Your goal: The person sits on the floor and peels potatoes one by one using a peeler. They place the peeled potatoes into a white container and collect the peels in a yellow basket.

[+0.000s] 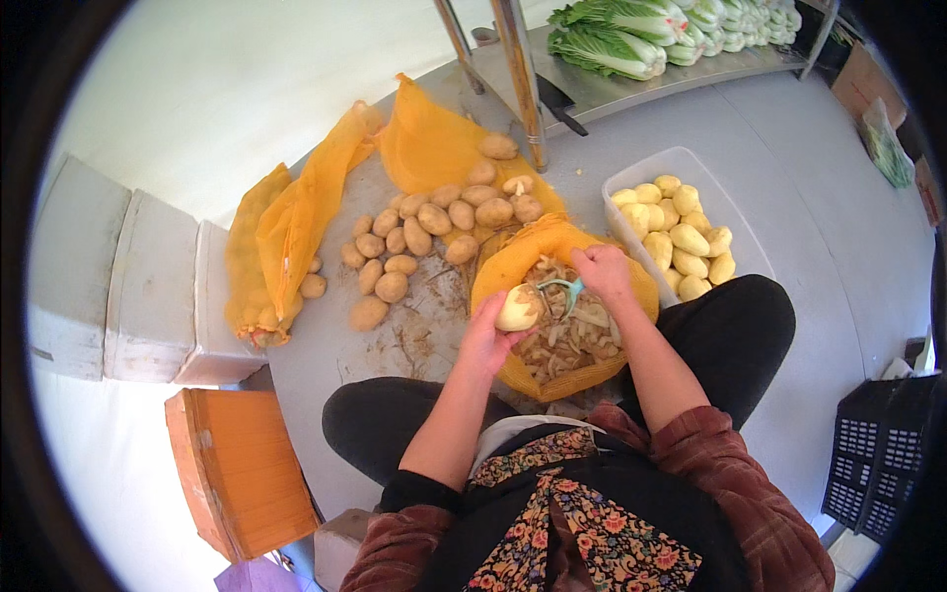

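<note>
My left hand (485, 333) is closed around a potato (520, 308), mostly pale and peeled, with some brown skin left near its top. My right hand (604, 273) grips a light green peeler (562, 290), its head close to the potato's right side. Both are held over an orange mesh sack (501, 279) with its mouth rolled open between my knees. Potato peelings (575, 340) fill the sack. To its right, a clear plastic bin (619, 182) holds several peeled yellow potatoes (688, 238).
Several unpeeled potatoes (415, 237) lie on the floor, left of the sack. Behind them are orange mesh bags (318, 207). A metal rack leg (520, 84) stands ahead, with Chinese cabbages (617, 39) on its shelf. Boxes (240, 464) sit left; black crates (881, 452) right.
</note>
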`<state>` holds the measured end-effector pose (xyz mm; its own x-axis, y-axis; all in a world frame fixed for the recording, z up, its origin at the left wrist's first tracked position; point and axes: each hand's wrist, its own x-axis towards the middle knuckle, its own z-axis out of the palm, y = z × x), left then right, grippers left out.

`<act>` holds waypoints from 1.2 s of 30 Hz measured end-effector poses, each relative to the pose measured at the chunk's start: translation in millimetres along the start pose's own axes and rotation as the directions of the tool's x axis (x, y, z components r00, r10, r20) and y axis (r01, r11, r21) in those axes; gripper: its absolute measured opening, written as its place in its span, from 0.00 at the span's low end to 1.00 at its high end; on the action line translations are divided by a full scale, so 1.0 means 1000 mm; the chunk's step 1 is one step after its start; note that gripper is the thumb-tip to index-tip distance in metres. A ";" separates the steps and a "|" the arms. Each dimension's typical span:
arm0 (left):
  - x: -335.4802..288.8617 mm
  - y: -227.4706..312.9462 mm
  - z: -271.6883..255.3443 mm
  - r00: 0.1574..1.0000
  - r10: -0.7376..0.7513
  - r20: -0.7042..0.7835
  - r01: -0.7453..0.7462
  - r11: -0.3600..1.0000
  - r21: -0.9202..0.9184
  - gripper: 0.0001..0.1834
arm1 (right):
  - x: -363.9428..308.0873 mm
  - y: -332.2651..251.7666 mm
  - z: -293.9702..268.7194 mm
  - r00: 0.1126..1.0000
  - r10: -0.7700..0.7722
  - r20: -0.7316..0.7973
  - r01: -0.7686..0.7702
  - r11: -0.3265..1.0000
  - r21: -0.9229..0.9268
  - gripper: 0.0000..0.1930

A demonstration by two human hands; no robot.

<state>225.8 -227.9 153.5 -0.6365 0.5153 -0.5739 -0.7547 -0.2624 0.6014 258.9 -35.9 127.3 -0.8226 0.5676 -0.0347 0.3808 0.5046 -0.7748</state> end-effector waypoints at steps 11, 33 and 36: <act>0.001 -0.011 -0.008 0.953 -0.174 0.249 0.094 0.949 0.302 0.19 | -0.002 -0.012 -0.008 0.988 0.154 -0.017 -0.154 0.988 0.018 0.19; -0.011 -0.002 0.001 0.952 -0.043 0.302 -0.254 0.438 0.862 0.34 | -0.006 -0.013 -0.005 0.963 0.007 0.270 0.033 0.989 -0.142 0.17; -0.016 -0.001 0.001 0.914 -0.037 0.404 -0.350 0.430 0.832 0.36 | 0.001 -0.009 -0.013 0.986 0.130 0.106 -0.084 0.928 -0.362 0.17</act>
<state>236.9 -235.4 162.2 -0.4892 0.8104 -0.3222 0.0311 0.3854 0.9222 259.9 -31.6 142.4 -0.8061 0.5562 -0.2019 0.5753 0.6568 -0.4876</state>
